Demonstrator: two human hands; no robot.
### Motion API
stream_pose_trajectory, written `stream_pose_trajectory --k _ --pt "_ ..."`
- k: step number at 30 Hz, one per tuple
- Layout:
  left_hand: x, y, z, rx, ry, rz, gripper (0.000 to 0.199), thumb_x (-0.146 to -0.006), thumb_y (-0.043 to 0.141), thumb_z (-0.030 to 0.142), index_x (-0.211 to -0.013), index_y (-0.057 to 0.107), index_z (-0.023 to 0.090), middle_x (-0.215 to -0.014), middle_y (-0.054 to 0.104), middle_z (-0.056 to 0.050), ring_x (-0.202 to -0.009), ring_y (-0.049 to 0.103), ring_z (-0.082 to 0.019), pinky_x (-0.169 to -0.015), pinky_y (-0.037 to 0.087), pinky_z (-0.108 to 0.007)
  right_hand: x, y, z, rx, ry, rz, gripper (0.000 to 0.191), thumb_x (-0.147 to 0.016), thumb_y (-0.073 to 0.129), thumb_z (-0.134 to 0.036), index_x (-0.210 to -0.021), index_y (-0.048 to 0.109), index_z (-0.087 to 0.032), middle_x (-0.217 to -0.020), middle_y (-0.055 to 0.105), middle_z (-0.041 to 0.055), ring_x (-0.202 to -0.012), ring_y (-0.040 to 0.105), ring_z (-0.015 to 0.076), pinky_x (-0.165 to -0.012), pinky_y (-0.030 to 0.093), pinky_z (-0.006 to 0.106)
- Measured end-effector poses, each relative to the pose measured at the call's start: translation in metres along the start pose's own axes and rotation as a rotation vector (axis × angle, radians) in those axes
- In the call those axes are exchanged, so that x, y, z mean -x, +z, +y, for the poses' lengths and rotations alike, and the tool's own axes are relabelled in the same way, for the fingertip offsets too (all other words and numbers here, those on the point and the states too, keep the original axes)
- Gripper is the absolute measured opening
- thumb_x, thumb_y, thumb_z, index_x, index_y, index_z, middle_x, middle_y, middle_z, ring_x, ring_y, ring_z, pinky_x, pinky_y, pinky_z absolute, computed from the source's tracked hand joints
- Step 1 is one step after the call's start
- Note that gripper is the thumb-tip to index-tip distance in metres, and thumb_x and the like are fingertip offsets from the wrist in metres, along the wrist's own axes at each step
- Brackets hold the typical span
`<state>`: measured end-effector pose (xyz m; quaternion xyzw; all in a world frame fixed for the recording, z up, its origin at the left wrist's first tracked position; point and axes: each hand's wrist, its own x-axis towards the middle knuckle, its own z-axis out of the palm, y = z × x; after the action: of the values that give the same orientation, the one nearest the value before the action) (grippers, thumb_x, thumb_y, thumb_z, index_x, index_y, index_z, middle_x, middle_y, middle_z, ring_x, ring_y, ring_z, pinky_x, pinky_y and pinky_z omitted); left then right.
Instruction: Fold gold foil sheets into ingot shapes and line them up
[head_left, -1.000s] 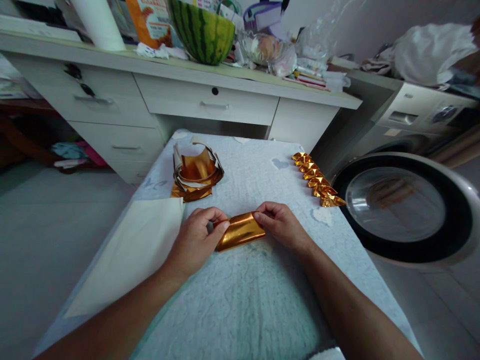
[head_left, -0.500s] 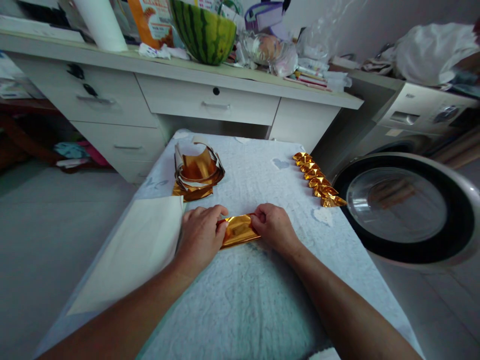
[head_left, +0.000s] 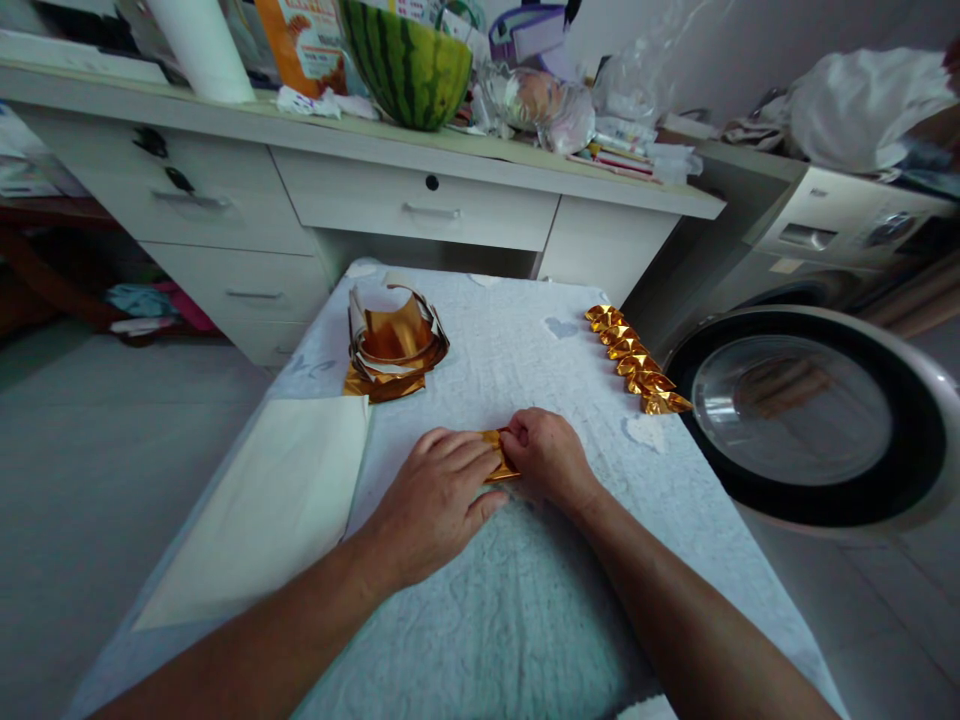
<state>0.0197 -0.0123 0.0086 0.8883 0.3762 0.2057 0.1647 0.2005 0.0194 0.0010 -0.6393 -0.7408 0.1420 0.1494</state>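
Observation:
A folded strip of gold foil paper (head_left: 501,455) lies on the cloth-covered table between my hands. My left hand (head_left: 442,490) rests flat over its left part, fingers stretched out, hiding much of it. The right end is pinched in the curled fingers of my right hand (head_left: 551,450). Farther back on the left stands a curled stack of gold foil sheets (head_left: 397,335). A row of folded gold foil pieces (head_left: 630,355) runs along the table's right side. Beside my left forearm lies a cream sheet of paper (head_left: 262,510).
Behind the table is a white desk (head_left: 420,195) with drawers, bearing a cut watermelon (head_left: 409,65), an orange bag (head_left: 304,45), a white roll (head_left: 202,50) and plastic bags. On the right, a washing machine's round door (head_left: 806,415) stands open near the table edge.
My left hand has slid right from the strip's left end and flattened out over the gold foil paper, covering more of it. My right hand keeps its pinch in place.

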Motion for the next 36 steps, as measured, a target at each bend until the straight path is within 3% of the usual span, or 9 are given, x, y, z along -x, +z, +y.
stream_pose_trajectory --k 10,13,15,19,24,36 --pt "0.006 0.009 0.003 -0.157 -0.028 -0.074 0.046 -0.089 0.059 0.041 -0.130 0.052 0.019 -0.137 0.056 -0.008 -0.127 0.048 -0.027 -0.106 0.036 -0.045 0.000 0.002 0.001 0.026 0.033 0.011 0.014 -0.082 0.056 -0.023 -0.069 0.058 -0.019 -0.072 0.063 0.0023 -0.067 0.050 0.0147 -0.062 0.029 0.027" --pt "0.007 0.010 0.006 -0.178 -0.028 -0.087 0.051 -0.088 0.061 0.042 -0.132 0.050 0.018 -0.140 0.054 -0.009 -0.129 0.045 -0.027 -0.109 0.036 -0.045 0.000 0.002 0.002 -0.004 0.063 0.032 0.004 -0.081 0.058 -0.023 -0.081 0.059 -0.019 -0.072 0.061 0.0008 -0.067 0.050 0.0149 -0.062 0.030 0.026" --pt "0.007 0.009 0.007 -0.186 -0.018 -0.099 0.050 -0.088 0.062 0.043 -0.130 0.052 0.019 -0.140 0.054 -0.008 -0.130 0.045 -0.027 -0.110 0.036 -0.045 0.000 0.001 0.004 -0.028 0.066 0.048 0.012 -0.081 0.059 -0.021 -0.092 0.058 -0.019 -0.073 0.060 0.0001 -0.066 0.050 0.0149 -0.062 0.031 0.026" --pt "0.007 0.009 0.011 -0.207 -0.017 -0.129 0.045 -0.087 0.063 0.043 -0.125 0.056 0.021 -0.140 0.053 -0.009 -0.132 0.043 -0.028 -0.110 0.037 -0.047 -0.001 -0.001 0.007 -0.067 -0.061 0.032 0.009 -0.082 0.055 -0.014 -0.088 0.059 -0.019 -0.082 0.059 0.0014 -0.074 0.052 0.0151 -0.068 0.035 0.025" --pt "0.008 0.011 0.013 -0.233 -0.028 -0.136 0.050 -0.086 0.063 0.046 -0.128 0.055 0.021 -0.140 0.052 -0.011 -0.133 0.043 -0.029 -0.110 0.037 -0.049 -0.004 0.000 0.014 -0.087 -0.245 -0.027 0.019 -0.084 0.051 -0.007 -0.082 0.065 -0.019 -0.086 0.060 0.0035 -0.086 0.055 0.0165 -0.080 0.040 0.026" --pt "0.017 0.019 0.012 -0.274 -0.010 -0.142 0.060 -0.084 0.064 0.052 -0.135 0.051 0.022 -0.148 0.045 -0.017 -0.140 0.037 -0.034 -0.112 0.034 -0.052 0.000 -0.016 0.011 -0.057 -0.335 -0.152 0.016 -0.079 0.060 -0.008 -0.091 0.066 -0.016 -0.094 0.063 0.0049 -0.087 0.055 0.0174 -0.085 0.040 0.030"
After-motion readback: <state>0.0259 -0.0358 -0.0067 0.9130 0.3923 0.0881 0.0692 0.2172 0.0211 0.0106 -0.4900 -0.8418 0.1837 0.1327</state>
